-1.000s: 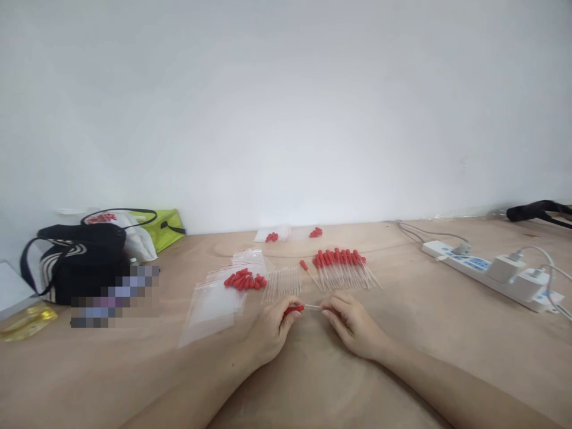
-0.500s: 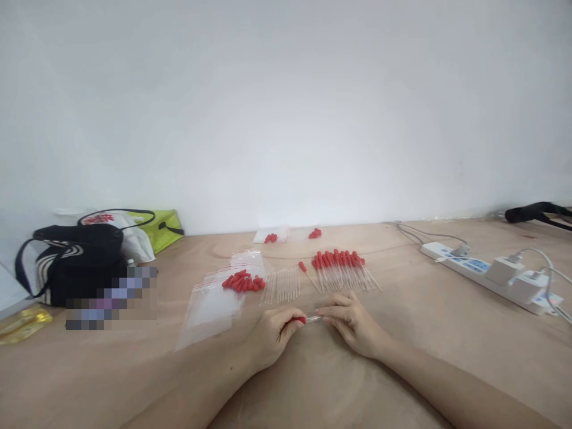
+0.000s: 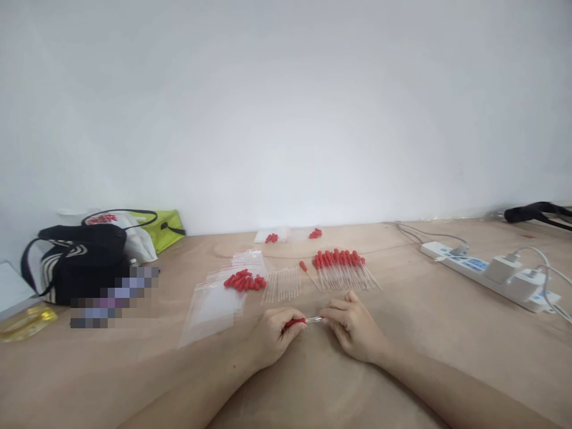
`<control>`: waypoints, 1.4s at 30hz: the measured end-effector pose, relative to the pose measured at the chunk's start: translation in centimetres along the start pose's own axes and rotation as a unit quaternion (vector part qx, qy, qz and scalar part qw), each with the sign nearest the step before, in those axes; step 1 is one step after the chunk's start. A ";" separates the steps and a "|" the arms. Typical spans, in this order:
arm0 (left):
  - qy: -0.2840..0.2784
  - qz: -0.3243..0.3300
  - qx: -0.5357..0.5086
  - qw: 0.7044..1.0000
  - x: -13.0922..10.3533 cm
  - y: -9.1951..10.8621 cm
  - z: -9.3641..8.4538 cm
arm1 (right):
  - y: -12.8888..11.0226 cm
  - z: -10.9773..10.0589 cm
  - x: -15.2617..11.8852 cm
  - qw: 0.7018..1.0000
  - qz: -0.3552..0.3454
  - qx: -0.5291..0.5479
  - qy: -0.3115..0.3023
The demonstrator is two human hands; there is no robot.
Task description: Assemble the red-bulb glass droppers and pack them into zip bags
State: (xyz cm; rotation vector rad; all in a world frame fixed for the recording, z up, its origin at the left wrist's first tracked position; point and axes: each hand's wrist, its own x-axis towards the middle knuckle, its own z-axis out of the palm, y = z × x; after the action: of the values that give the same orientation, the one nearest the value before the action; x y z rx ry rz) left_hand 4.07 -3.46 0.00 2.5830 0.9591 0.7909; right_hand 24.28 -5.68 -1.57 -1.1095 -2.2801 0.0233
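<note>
Pale, bare wall behind a tan tabletop.
The smooth grey-white wall rises at the tabletop's far edge and fills the upper half of the view; soft light brightens its middle and dims toward the upper left corner, while the tabletop carries a faint, blurred sheen.

Black bag, lime-green bag far left of left hand, white power strip right of right hand
</note>
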 end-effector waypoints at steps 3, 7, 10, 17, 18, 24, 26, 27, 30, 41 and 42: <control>0.002 0.029 0.005 1.000 -0.2 -0.4 0.3 | -0.3 0.2 0.0 1.000 -0.008 0.001 0.010; 0.010 0.057 0.003 0.998 -0.4 -0.9 0.8 | -0.7 0.5 0.2 1.000 -0.010 0.017 0.016; 0.012 0.073 0.003 0.997 -0.5 -0.9 0.9 | -0.8 0.8 0.3 0.999 -0.005 0.032 0.014; 0.008 0.082 0.015 0.996 -0.1 -0.5 0.2 | -1.1 0.6 0.5 1.000 0.002 0.031 0.001; 0.006 0.084 0.017 0.996 0.1 -0.6 0.0 | -1.2 0.5 0.6 1.000 0.001 0.019 -0.004; 0.018 0.036 0.021 0.999 0.2 -1.6 -0.4 | -1.0 -0.8 1.5 0.993 0.015 -0.093 -0.064; 0.063 -0.027 0.026 0.997 0.0 -2.0 -0.1 | -0.1 -1.3 2.2 0.990 0.078 -0.103 -0.057; 0.079 -0.054 0.028 0.995 -0.1 -2.1 0.0 | 0.5 -1.4 2.7 0.986 0.120 -0.101 -0.046; 0.067 -0.076 0.024 0.995 -0.2 -2.1 0.2 | 2.1 -1.2 4.7 0.968 0.240 -0.074 -0.014; 0.015 -0.068 -0.003 0.998 0.0 -1.3 -0.6 | 2.3 2.4 8.9 0.930 0.335 -0.150 -0.029; 0.015 -0.068 -0.002 0.998 -0.1 -1.3 -0.6 | 2.2 2.4 9.0 0.927 0.341 -0.153 -0.036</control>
State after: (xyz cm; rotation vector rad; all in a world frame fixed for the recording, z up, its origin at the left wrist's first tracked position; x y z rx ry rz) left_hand 3.04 -2.50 -0.13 2.4788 1.1264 0.7962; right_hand 20.33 2.79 0.37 -2.0495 -1.8816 -0.0186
